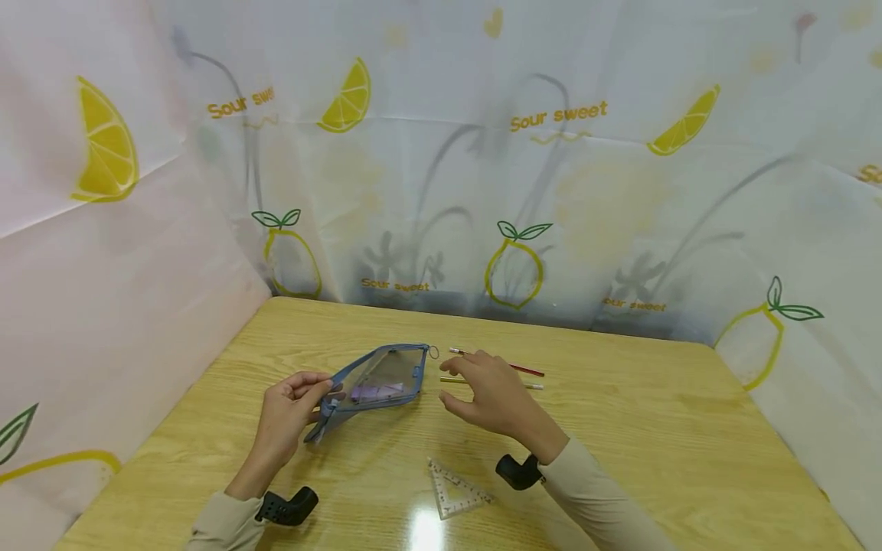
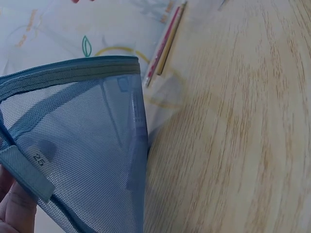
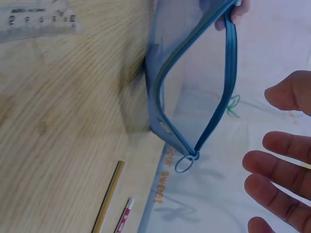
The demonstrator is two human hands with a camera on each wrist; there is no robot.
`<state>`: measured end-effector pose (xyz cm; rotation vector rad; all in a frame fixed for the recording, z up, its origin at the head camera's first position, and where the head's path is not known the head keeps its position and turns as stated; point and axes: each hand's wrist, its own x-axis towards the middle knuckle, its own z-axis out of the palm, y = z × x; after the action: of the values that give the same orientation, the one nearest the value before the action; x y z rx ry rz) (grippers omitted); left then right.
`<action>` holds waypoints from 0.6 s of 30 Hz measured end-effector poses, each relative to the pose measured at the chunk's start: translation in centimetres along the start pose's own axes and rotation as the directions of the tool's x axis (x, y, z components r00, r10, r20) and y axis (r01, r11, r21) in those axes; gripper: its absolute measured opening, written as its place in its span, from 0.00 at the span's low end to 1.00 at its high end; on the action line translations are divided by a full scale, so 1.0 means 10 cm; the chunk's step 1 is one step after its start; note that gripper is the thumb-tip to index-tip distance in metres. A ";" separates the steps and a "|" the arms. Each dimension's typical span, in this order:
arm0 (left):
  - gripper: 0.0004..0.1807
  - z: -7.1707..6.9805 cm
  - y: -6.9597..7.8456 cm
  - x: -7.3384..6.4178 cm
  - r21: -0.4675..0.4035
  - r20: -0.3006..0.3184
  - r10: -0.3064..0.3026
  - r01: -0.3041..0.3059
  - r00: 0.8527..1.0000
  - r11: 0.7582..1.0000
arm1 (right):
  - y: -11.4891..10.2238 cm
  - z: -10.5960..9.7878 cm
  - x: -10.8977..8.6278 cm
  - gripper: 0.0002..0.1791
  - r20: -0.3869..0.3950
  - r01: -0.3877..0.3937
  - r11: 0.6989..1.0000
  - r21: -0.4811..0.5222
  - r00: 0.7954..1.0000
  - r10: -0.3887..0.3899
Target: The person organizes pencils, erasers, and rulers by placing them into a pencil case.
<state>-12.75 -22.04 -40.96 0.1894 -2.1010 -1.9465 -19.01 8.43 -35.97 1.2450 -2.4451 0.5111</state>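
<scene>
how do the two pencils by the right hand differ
The red pencil is red and lies farther from the person; the yellow-green pencil lies nearer, more hidden by the right hand. The red pencil slants slightly; the other lies nearly level in the head view. Both are slim, flat on the table, untouched.

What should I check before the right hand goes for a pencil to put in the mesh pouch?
1. Left hand grips the mesh pouch end: ok.
2. Pouch zipper open: ok.
3. Right hand free, fingers spread: ok.
4. Red pencil and yellow pencil lying loose on the table: ok.
5. Room left inside the pouch beside the purple item: cannot tell.
</scene>
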 end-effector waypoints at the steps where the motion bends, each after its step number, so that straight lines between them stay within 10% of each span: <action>1: 0.14 0.00 0.00 0.00 -0.002 0.001 0.002 -0.002 1.000 1.000 | 0.00 0.00 -0.03 0.17 0.000 -0.006 1.000 0.003 1.000 0.006; 18: 0.12 -0.04 -0.02 -0.02 0.029 -0.016 0.028 -0.027 0.999 0.999 | 0.00 0.03 -0.37 0.16 -0.034 -0.040 0.997 0.072 0.999 0.043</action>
<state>-12.49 -22.42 -41.19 0.1804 -2.1111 -1.8937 -16.95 10.87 -37.91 1.2046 -2.4474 0.6321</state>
